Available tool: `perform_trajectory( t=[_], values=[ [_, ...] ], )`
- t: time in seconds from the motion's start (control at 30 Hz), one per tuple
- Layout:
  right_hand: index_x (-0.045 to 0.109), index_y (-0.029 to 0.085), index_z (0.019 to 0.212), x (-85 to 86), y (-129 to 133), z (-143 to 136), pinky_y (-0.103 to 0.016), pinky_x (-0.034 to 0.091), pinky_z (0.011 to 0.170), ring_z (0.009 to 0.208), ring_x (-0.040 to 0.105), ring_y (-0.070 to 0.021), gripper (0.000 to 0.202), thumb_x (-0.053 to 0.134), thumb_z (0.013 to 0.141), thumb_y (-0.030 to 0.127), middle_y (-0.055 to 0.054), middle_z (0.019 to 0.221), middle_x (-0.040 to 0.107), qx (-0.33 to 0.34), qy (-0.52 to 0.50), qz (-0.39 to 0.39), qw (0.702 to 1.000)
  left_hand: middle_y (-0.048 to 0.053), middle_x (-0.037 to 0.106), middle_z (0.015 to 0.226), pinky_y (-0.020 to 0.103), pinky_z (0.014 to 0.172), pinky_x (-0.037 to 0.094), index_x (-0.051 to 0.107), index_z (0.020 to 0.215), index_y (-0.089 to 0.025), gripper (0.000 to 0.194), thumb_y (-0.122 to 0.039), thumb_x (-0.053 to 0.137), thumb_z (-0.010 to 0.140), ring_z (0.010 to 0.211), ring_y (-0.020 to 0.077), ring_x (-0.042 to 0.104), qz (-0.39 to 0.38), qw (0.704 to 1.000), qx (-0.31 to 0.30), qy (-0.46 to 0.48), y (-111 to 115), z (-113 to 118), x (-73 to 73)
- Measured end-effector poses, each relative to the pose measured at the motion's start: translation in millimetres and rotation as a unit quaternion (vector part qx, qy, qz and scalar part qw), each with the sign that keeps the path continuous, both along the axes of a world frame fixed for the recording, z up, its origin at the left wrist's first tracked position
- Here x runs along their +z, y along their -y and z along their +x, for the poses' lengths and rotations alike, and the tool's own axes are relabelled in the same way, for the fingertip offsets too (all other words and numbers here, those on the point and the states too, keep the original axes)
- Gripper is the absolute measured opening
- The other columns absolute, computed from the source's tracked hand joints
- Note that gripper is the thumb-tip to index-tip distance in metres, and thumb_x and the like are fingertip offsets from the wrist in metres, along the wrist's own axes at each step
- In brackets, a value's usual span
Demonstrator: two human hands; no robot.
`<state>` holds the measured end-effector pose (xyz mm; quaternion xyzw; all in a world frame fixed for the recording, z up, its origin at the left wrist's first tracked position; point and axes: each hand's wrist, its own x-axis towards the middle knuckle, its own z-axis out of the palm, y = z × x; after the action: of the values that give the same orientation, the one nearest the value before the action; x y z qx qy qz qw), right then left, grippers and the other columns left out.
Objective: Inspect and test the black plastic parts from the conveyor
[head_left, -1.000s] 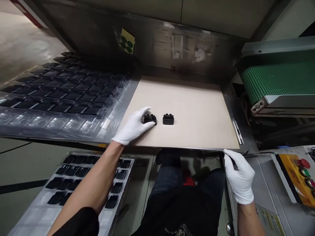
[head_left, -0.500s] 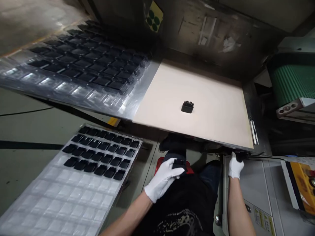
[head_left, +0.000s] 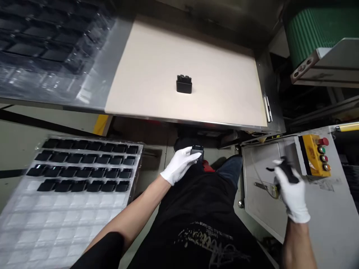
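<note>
My left hand (head_left: 181, 164), in a white glove, pinches a black plastic housing (head_left: 198, 150) above my lap. My right hand (head_left: 291, 194), also gloved, is closed around a black gun-shaped tool (head_left: 290, 170) in front of the grey cabinet; motion blurs it, so its exact kind is unclear. A similar black housing (head_left: 184, 84) stands on the beige board (head_left: 224, 97) on the bench, touched by neither hand.
A clear tray (head_left: 73, 220) at lower left holds rows of black parts. Another tray (head_left: 42, 71) of black pieces lies on the bench. Pens (head_left: 267, 107) rest at the board's right edge. A yellow button box (head_left: 315, 155) sits on the grey cabinet (head_left: 333, 209).
My right hand has come away from under the bench edge, toward me and to the right, with the black gun-shaped tool in it. My left hand keeps its housing. The view has tilted down.
</note>
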<state>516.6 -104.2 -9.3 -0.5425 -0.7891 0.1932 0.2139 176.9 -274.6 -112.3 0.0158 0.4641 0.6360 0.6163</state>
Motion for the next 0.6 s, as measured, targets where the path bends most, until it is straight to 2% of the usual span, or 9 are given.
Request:
perform_trajectory(
  t=[0.07,0.13,0.2,0.27,0.37,0.43,0.6],
  values=[
    [0.078,0.023,0.112,-6.3,35,-17,-0.035,0.059,0.079,0.086,0.075,-0.0231,0.039,0.068,0.095,0.056,-0.007,0.097,0.079,0.091,0.078,-0.111,0.987,0.006,0.075,0.094,0.024,0.072,0.048,0.075,0.100,-0.010,0.049,-0.036,0.097,0.065,0.080,0.0123,0.065,-0.012,1.000,0.015,-0.024,-5,10,-10.4],
    [0.079,0.024,0.097,-23.0,59,-39,-0.033,0.055,0.077,0.083,0.073,-0.0224,0.035,0.065,0.098,0.056,-0.005,0.092,0.079,0.148,0.153,-0.174,0.961,0.008,0.077,0.100,0.026,0.077,0.050,0.073,0.107,-0.011,0.058,-0.036,0.098,0.062,0.086,0.0152,0.068,-0.047,0.995,0.050,-0.069,-6,14,-22.0],
    [0.076,0.023,0.081,-41.7,70,-58,-0.033,0.049,0.072,0.072,0.069,-0.0214,0.041,0.061,0.100,0.056,-0.005,0.077,0.075,0.177,0.239,-0.144,0.944,0.009,0.078,0.103,0.030,0.085,0.053,0.069,0.112,-0.012,0.066,-0.034,0.098,0.058,0.091,0.0184,0.071,-0.094,0.985,0.084,-0.119,-4,13,-32.3],
    [0.071,0.022,0.069,-56.4,72,-69,-0.033,0.043,0.071,0.068,0.066,-0.0215,0.048,0.061,0.100,0.058,-0.006,0.068,0.070,0.198,0.299,-0.074,0.930,0.009,0.079,0.098,0.033,0.086,0.054,0.066,0.109,-0.013,0.068,-0.033,0.099,0.054,0.089,0.0203,0.073,-0.135,0.974,0.097,-0.152,-1,6,-39.5],
    [0.068,0.022,0.065,-66.9,68,-72,-0.033,0.039,0.071,0.068,0.065,-0.0216,0.053,0.057,0.102,0.059,-0.007,0.067,0.068,0.205,0.319,-0.018,0.925,0.007,0.078,0.092,0.033,0.081,0.055,0.064,0.101,-0.014,0.066,-0.036,0.100,0.051,0.083,0.0196,0.072,-0.150,0.973,0.086,-0.154,2,-9,-44.6],
    [0.069,0.022,0.067,-67.7,65,-70,-0.033,0.038,0.069,0.067,0.064,-0.0217,0.053,0.056,0.101,0.060,-0.007,0.068,0.068,0.201,0.320,-0.029,0.925,0.007,0.077,0.092,0.032,0.078,0.054,0.064,0.101,-0.013,0.068,-0.038,0.101,0.050,0.080,0.0178,0.070,-0.137,0.978,0.070,-0.143,2,-17,-46.2],
    [0.070,0.023,0.070,-61.5,62,-69,-0.031,0.039,0.066,0.068,0.065,-0.0211,0.050,0.059,0.099,0.062,-0.005,0.070,0.069,0.201,0.320,-0.122,0.918,0.004,0.073,0.086,0.030,0.073,0.051,0.063,0.100,-0.013,0.068,-0.040,0.101,0.050,0.073,0.0154,0.066,-0.119,0.986,0.015,-0.112,-2,-24,-54.0]
  ],
)
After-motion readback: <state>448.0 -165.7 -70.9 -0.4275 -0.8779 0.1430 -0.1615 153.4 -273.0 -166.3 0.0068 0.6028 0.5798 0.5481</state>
